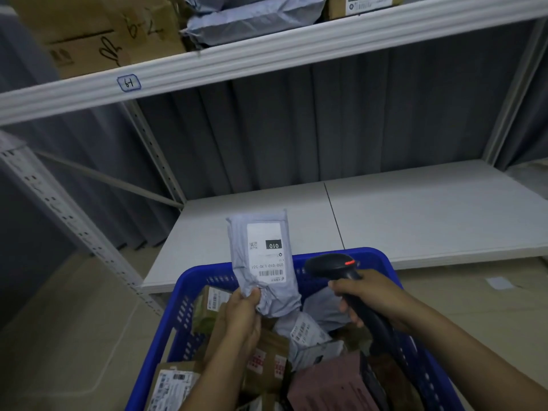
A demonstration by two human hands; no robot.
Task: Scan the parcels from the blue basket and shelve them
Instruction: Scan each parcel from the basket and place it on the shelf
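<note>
Holding a grey parcel (264, 262) up over the blue basket (189, 289)
Left hand (241, 312) fingers pinch its bottom end, label up; right hand (367, 295) grips the scanner (335, 266) just beside it, above the basket's far rim.

Arms reach forward, left hand (241, 312) and right hand (370, 295) in closed grip.

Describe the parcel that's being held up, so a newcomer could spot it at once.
Start at the blue basket in front of the white lower shelf. Above its far rim, the left hand pinches a grey plastic mailer by its bottom end, upright. Unlike the parcels lying in the basket, it is lifted clear, and its white label carries a black box reading 010.
</note>
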